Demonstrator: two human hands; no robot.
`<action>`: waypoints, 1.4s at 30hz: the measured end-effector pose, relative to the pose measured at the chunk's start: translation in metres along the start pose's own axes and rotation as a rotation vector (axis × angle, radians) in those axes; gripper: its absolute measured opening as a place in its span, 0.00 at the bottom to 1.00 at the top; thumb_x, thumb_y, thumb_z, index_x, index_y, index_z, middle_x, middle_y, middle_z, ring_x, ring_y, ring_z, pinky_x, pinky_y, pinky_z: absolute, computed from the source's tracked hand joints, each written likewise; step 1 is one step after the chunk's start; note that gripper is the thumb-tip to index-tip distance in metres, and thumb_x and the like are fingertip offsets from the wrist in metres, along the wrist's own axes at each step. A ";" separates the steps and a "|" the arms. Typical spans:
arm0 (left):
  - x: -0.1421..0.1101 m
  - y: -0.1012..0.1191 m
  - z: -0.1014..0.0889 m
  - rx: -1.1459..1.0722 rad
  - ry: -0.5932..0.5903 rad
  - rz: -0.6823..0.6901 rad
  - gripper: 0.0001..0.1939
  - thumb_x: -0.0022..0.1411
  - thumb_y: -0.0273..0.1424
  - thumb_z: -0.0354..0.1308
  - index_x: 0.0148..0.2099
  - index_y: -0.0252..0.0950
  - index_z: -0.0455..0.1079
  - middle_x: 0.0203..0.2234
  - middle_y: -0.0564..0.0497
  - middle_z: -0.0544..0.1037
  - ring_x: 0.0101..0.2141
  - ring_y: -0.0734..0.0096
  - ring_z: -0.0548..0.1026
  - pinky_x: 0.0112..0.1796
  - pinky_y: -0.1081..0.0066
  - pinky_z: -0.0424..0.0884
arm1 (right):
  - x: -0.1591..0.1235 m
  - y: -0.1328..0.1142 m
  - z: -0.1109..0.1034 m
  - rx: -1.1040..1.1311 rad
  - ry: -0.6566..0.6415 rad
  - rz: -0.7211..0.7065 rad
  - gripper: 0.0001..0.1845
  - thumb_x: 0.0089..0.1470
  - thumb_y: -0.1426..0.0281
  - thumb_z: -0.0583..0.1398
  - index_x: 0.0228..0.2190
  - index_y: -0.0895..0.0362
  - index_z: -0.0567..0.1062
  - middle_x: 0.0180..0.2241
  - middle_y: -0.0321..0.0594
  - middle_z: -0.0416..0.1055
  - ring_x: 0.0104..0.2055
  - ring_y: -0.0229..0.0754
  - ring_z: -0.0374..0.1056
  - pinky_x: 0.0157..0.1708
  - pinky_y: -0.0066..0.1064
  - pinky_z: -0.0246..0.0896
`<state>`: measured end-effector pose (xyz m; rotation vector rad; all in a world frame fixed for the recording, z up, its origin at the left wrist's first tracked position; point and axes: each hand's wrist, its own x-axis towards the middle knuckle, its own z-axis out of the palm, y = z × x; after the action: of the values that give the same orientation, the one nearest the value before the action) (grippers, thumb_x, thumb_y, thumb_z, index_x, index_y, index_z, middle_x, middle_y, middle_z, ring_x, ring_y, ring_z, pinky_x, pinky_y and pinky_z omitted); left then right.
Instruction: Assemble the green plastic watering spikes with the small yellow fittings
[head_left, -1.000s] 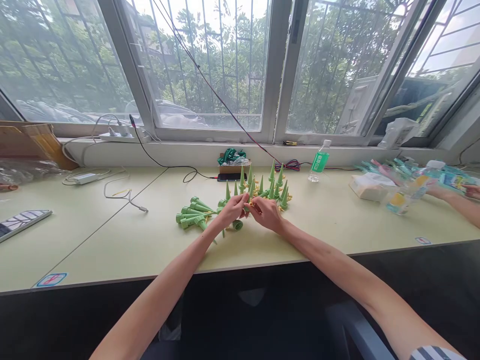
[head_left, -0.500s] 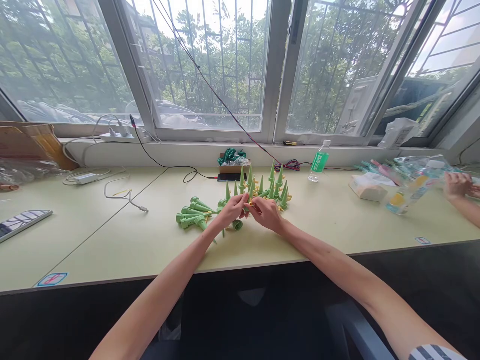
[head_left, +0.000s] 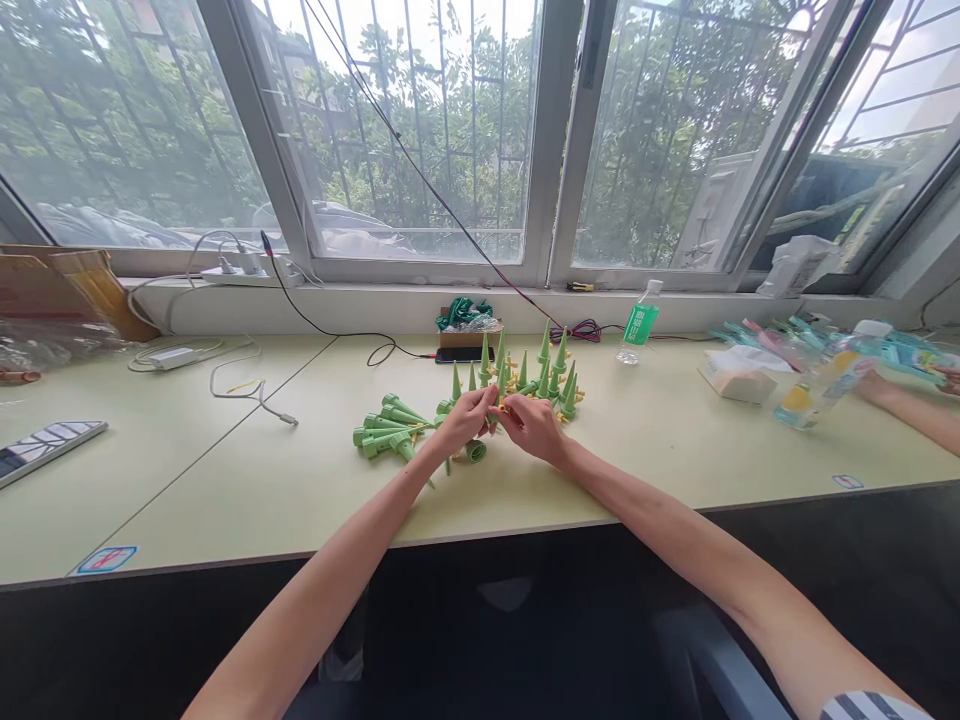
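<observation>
My left hand [head_left: 465, 420] is closed, its fingers pinched around a green watering spike that they mostly hide. Right against it, my right hand [head_left: 534, 428] is closed with thumb and forefinger on a small yellow valve [head_left: 503, 406] at that spike. Behind both hands, several green watering spikes [head_left: 561, 352] with yellow valves stand point up in a group. To the left, more green spikes [head_left: 380, 437] lie in a loose pile. A hollow green cap [head_left: 475, 451] rests just below my left hand.
A phone [head_left: 469, 354] and a small box [head_left: 450, 338] stand behind the spikes. Further right are a green-labelled bottle [head_left: 639, 322], a tissue pack [head_left: 736, 375] and a bottle lying tilted [head_left: 821, 385]. Another person's arm [head_left: 911, 408] reaches in at right. Cables [head_left: 255, 395] lie at left.
My hands stay almost in the same place, still together on the spike and valve. At the far right the other person's arm has shifted, one hand now reaching behind the tilted bottle.
</observation>
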<state>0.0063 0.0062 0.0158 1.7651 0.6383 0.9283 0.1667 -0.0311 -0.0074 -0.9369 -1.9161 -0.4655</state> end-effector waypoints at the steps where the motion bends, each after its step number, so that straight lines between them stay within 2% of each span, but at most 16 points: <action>1: 0.000 0.000 0.000 -0.005 0.005 -0.008 0.27 0.63 0.55 0.50 0.28 0.34 0.60 0.17 0.54 0.68 0.16 0.78 0.67 0.16 0.77 0.59 | 0.000 0.000 0.000 -0.002 -0.001 -0.003 0.18 0.66 0.62 0.53 0.26 0.56 0.66 0.18 0.32 0.63 0.19 0.32 0.55 0.23 0.25 0.48; 5: 0.000 0.005 -0.001 -0.035 0.009 -0.042 0.28 0.62 0.55 0.52 0.27 0.34 0.60 0.17 0.52 0.70 0.16 0.78 0.68 0.17 0.77 0.60 | 0.001 -0.001 -0.002 -0.004 -0.010 -0.021 0.18 0.66 0.63 0.52 0.25 0.56 0.65 0.19 0.32 0.63 0.19 0.32 0.55 0.23 0.25 0.47; 9: -0.004 0.016 0.000 -0.093 -0.007 -0.090 0.29 0.59 0.56 0.54 0.28 0.32 0.64 0.20 0.49 0.74 0.18 0.76 0.70 0.18 0.77 0.61 | 0.003 -0.003 -0.004 0.013 -0.005 -0.049 0.17 0.66 0.64 0.52 0.25 0.56 0.65 0.20 0.33 0.64 0.20 0.32 0.55 0.23 0.25 0.47; 13: -0.007 0.026 0.001 -0.103 -0.024 -0.095 0.28 0.59 0.54 0.56 0.37 0.30 0.71 0.22 0.49 0.75 0.20 0.75 0.71 0.19 0.76 0.64 | 0.005 -0.005 -0.006 0.016 -0.027 -0.059 0.18 0.66 0.65 0.52 0.24 0.56 0.65 0.21 0.34 0.66 0.20 0.31 0.57 0.23 0.25 0.48; 16: -0.008 0.027 0.002 -0.099 -0.027 -0.084 0.27 0.59 0.53 0.57 0.40 0.30 0.71 0.22 0.50 0.74 0.21 0.75 0.72 0.19 0.77 0.65 | 0.005 -0.005 -0.006 0.000 -0.054 -0.059 0.18 0.67 0.66 0.51 0.25 0.57 0.66 0.22 0.35 0.67 0.21 0.31 0.57 0.23 0.24 0.48; 21: -0.007 0.020 -0.001 -0.091 -0.034 -0.059 0.24 0.60 0.51 0.57 0.36 0.32 0.68 0.22 0.52 0.73 0.22 0.74 0.74 0.18 0.77 0.67 | 0.003 -0.002 -0.004 -0.016 -0.067 -0.093 0.18 0.67 0.66 0.50 0.25 0.57 0.66 0.22 0.34 0.66 0.20 0.32 0.55 0.23 0.25 0.48; 26: -0.006 0.018 -0.001 -0.106 -0.049 -0.065 0.24 0.59 0.52 0.58 0.33 0.33 0.65 0.22 0.52 0.72 0.23 0.72 0.75 0.19 0.76 0.70 | 0.002 -0.001 -0.003 -0.027 -0.110 -0.103 0.19 0.67 0.67 0.49 0.24 0.57 0.65 0.21 0.34 0.65 0.20 0.32 0.53 0.23 0.25 0.48; 42: -0.005 0.012 -0.003 -0.043 -0.036 -0.043 0.25 0.59 0.52 0.58 0.34 0.32 0.67 0.22 0.52 0.73 0.24 0.71 0.77 0.19 0.76 0.73 | 0.002 -0.003 -0.007 -0.020 -0.163 -0.127 0.18 0.66 0.70 0.48 0.24 0.57 0.65 0.22 0.35 0.65 0.21 0.32 0.53 0.25 0.24 0.47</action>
<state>0.0008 0.0001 0.0258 1.7199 0.6266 0.8732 0.1676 -0.0369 -0.0017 -0.8923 -2.1314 -0.4967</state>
